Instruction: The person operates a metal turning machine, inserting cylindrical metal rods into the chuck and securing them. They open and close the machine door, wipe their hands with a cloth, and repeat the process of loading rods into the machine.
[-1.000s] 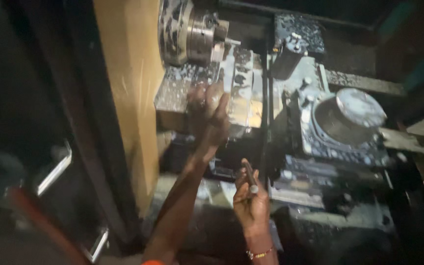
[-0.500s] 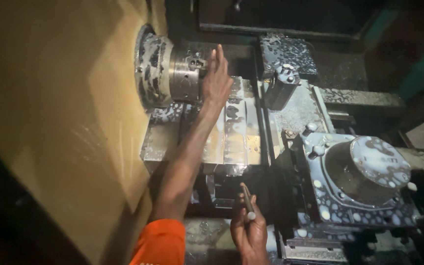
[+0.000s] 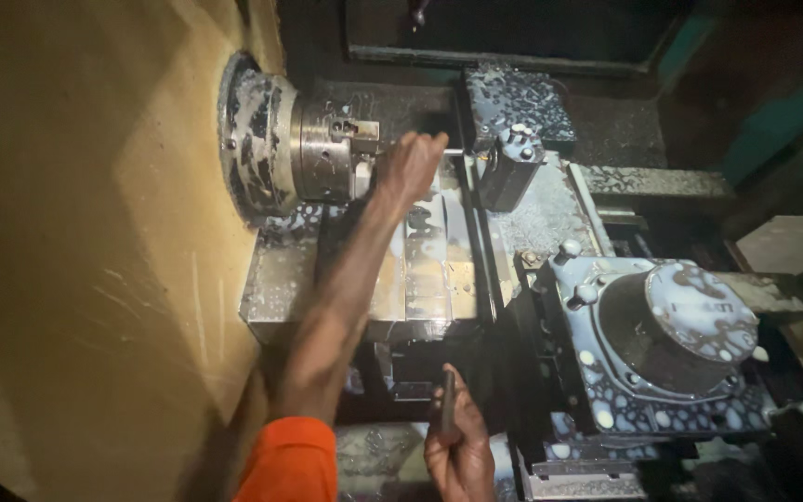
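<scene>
Head view. Rod: thin, horizontal, projecting from chuck toward tool block. Left hand: at chuck face, grip closed around rod's near end. Right hand: low, holding dark pin upright. Turret: right, coolant-spattered. Advice: keep rod level, fingers away from chuck.
</scene>
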